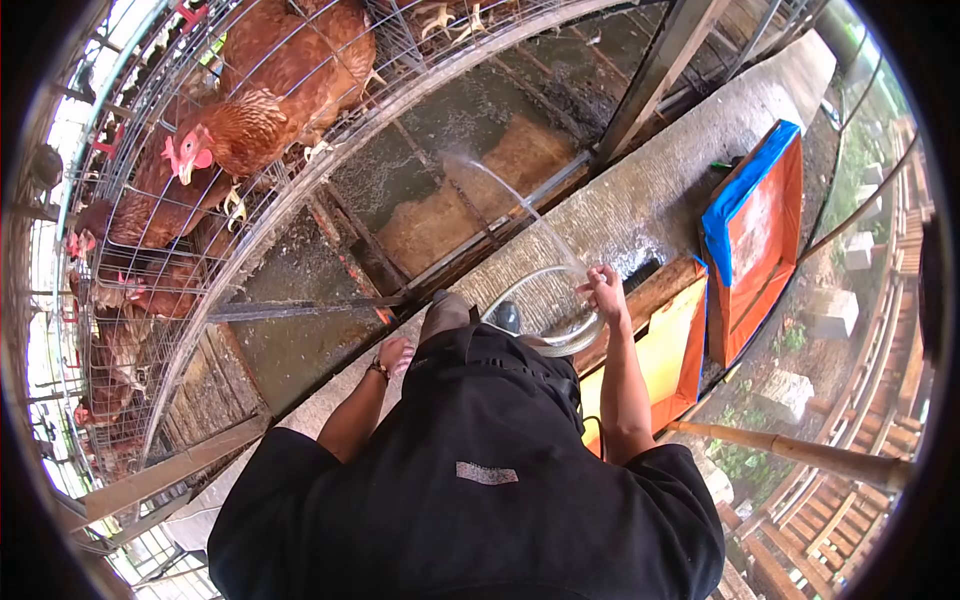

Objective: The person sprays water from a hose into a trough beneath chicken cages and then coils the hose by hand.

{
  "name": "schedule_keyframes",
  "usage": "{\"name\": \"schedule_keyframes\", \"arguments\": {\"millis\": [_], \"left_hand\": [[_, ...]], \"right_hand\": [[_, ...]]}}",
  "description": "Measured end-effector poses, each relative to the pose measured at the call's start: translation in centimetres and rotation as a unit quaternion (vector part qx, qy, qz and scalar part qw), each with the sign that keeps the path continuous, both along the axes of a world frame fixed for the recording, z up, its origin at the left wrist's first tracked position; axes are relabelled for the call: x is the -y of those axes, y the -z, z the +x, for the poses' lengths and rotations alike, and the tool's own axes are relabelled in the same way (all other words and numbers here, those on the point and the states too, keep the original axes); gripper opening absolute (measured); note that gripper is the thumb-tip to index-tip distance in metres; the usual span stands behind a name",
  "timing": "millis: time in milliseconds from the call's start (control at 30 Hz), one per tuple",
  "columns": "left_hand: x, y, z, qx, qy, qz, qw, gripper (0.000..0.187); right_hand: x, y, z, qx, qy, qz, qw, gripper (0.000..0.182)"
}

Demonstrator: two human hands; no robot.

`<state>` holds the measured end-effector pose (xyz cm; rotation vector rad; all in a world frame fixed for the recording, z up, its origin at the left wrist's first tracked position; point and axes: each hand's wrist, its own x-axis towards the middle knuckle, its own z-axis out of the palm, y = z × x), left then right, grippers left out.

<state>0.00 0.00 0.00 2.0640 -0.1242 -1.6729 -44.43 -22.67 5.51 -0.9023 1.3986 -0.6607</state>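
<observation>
My right hand (604,291) grips a clear water hose (560,335) that loops below it. A thin jet of water (500,188) arcs from the hose toward the wet floor under the cages. My left hand (394,354) hangs beside my leg with a bracelet on the wrist and holds nothing. I stand on a concrete ledge (640,200).
Brown hens (250,125) crowd a wire cage (150,250) at the left. A wet manure pit (450,200) runs below it, crossed by a metal post (655,70). Blue and orange tarps (755,230) lie at the right, a bamboo pole (800,455) beyond.
</observation>
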Motion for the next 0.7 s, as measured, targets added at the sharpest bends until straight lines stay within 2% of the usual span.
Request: {"name": "schedule_keyframes", "arguments": {"millis": [267,467,700], "left_hand": [[0.8,-0.7,-0.1,0.020,-0.009,0.008,1.000,0.015],[0.6,-0.2,0.3,0.001,0.039,0.015,0.999,0.024],[0.4,0.8,0.2,0.000,0.033,0.008,0.999,0.032]], "right_hand": [[-0.6,0.8,0.0,-0.007,0.031,-0.009,0.999,0.017],[-0.8,0.3,-0.9,-0.049,0.028,0.001,0.998,0.017],[-1.0,-0.1,-0.9,-0.046,0.052,-0.022,0.997,0.018]]}}
